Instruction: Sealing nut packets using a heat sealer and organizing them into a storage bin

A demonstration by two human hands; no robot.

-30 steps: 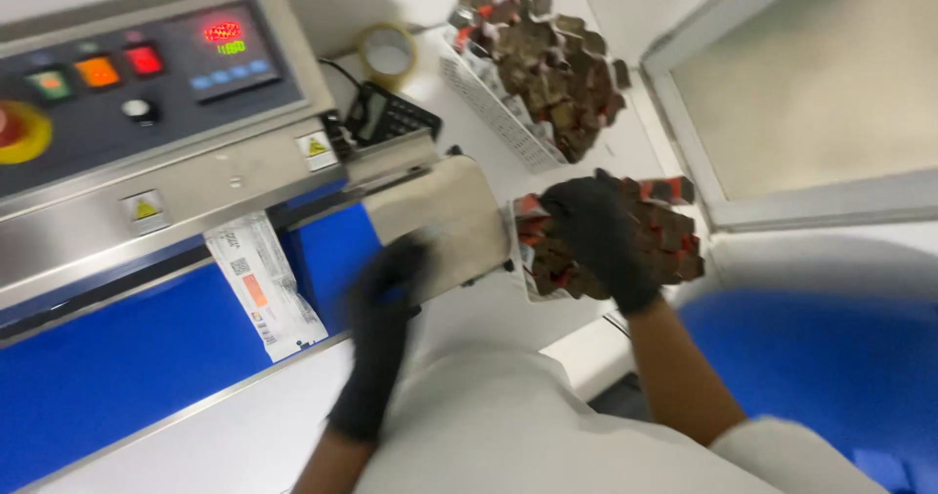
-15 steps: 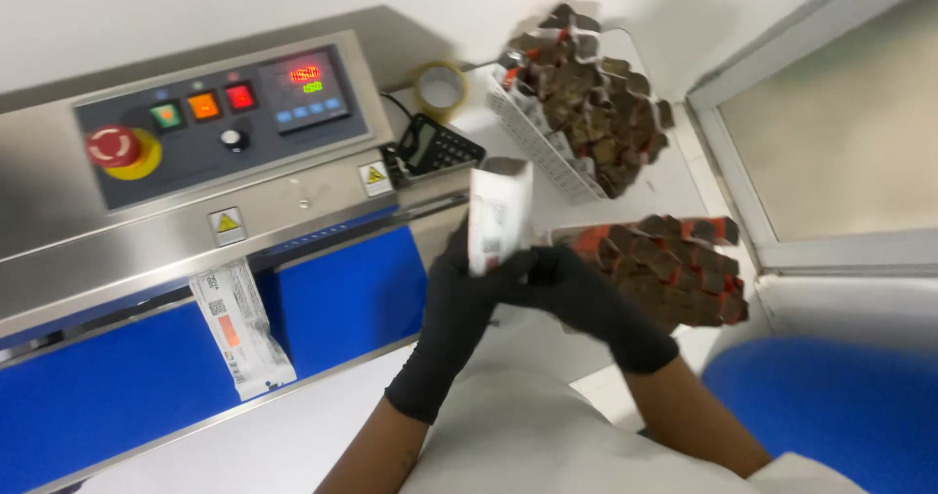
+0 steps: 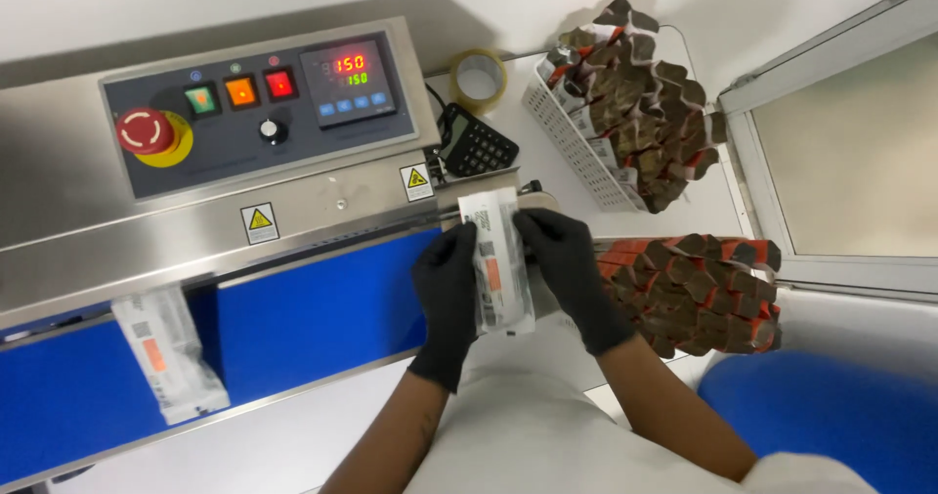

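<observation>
White bench in front of me, crowded along its back and right side.

My white worktop carries the steel band sealer, whose blue conveyor belt holds one clear sealed pouch near its left end. Behind the sealer, on the bench, a roll of clear tape stands just beside a black calculator. To their right sits a white slotted basket heaped with brown-and-red sachets. Nearer me, at the right edge, lies a second pile of the same sachets.
</observation>
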